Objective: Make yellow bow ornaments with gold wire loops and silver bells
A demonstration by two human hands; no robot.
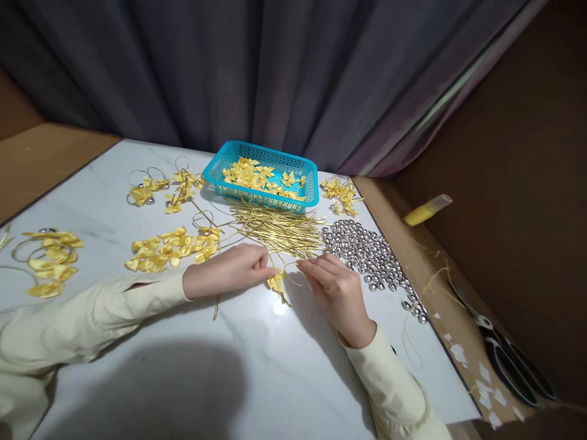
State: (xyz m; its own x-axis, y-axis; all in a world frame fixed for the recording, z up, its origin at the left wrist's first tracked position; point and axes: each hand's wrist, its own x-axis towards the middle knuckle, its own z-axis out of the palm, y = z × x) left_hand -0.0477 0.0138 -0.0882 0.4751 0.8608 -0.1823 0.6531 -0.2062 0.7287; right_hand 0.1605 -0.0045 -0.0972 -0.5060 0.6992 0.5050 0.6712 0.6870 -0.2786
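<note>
Cream sleeves lie nearest my camera, the right one across the counter's near right part, and I would watch that forearm first: swung outward, it could sweep the silver beads heaped along the right edge, and the loose few at the very border could roll off onto the brown surface where the scissors lie. Around the counter's middle, my left hand has its fingers pinched on a yellow ribbon flower, which sits between the two hands. My right hand has its fingertips bunched beside a thin gold loop; I cannot tell from here whether they grip it. If the left pinch is too light, I judge, a tug on that loop could twist the flower or slip it free; too hard, and the petals could crease. Just beyond, gold wires lie in a loose pile before the blue basket at the far edge, so a stray end could snag the loop. Toward the left edge, ribbon bunches lie near the left sleeve, where a careless elbow could crush them.
</note>
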